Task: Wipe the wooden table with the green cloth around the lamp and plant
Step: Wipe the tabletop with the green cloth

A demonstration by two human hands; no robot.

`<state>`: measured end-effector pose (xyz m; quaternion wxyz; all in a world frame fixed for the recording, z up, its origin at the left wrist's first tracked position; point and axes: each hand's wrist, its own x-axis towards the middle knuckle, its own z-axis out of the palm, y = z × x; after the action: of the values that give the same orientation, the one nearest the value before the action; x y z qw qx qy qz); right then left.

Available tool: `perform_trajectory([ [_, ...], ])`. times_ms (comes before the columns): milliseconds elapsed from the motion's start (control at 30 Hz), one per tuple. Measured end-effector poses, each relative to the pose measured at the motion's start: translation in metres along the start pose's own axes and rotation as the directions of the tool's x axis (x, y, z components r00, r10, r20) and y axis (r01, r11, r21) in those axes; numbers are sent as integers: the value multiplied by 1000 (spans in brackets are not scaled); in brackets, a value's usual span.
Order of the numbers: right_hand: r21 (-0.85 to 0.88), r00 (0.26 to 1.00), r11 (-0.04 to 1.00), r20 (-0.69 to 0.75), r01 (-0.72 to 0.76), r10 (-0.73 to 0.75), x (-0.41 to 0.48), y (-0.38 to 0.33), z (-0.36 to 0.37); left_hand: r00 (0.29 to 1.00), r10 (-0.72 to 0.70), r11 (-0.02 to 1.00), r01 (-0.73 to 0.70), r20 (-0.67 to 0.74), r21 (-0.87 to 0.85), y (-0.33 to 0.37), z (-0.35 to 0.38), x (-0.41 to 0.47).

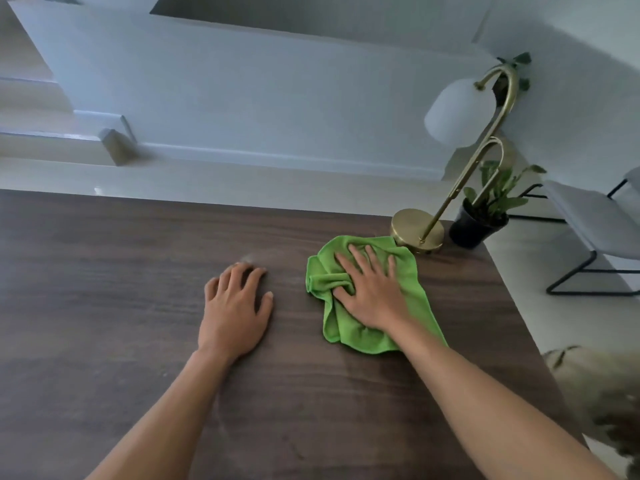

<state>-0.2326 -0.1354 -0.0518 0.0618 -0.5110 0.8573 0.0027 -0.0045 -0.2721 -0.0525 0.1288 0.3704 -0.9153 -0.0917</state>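
A crumpled green cloth lies on the dark wooden table, just in front of the brass lamp's round base. My right hand presses flat on the cloth with fingers spread. My left hand rests on the bare wood to the left of the cloth, fingers relaxed and holding nothing. The lamp has a curved brass stem and a white shade. A small plant in a black pot stands right of the lamp base at the table's far right corner.
The table's right edge runs diagonally from the plant toward the lower right. Beyond it stands a grey chair with a black metal frame. A furry object shows at the lower right. A pale floor and white walls lie behind the table.
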Motion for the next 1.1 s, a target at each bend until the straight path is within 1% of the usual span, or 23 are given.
perform_trajectory([
  [167, -8, 999, 999, -6, -50, 50, 54, -8, -5, 1000, -7, 1000, 7, -25, 2, 1, 1, 1],
  [333, -10, 996, 996, -7, -90, 90, 101, -8, -10, 1000, -17, 1000, 17, -11, 11, 2, -1, 1],
  [433, 11, 991, 991, -1, -136, 136, 110, -12, -12, 1000, -16, 1000, 16, -9, 8, 1, -1, 1],
  [567, 28, 993, 992, 19, -119, 119, 67, -26, -9, 1000, -10, 1000, 10, -22, -3, 0, 1, 0],
  [700, -23, 998, 999, 58, -37, 39, -24, -31, -4, 1000, -12, 1000, 12, -26, -1, 0, 1, 1],
  [800, -21, 990, 997, 113, -76, 78, -49, -16, -10, 999, -19, 1000, 19, -27, 3, 1, 2, 2],
  [900, -22, 986, 992, 111, -123, 125, -15, -17, -16, 999, -19, 1000, 19, -31, 7, 2, 2, 1],
  [1000, -49, 987, 988, 60, -145, 147, 36, -31, -10, 999, -21, 1000, 21, -39, 0, 2, 3, 1],
  [1100, -65, 986, 986, 62, -153, 157, 89, -44, -8, 999, -23, 1000, 22, -45, -17, 1, 3, 0],
])
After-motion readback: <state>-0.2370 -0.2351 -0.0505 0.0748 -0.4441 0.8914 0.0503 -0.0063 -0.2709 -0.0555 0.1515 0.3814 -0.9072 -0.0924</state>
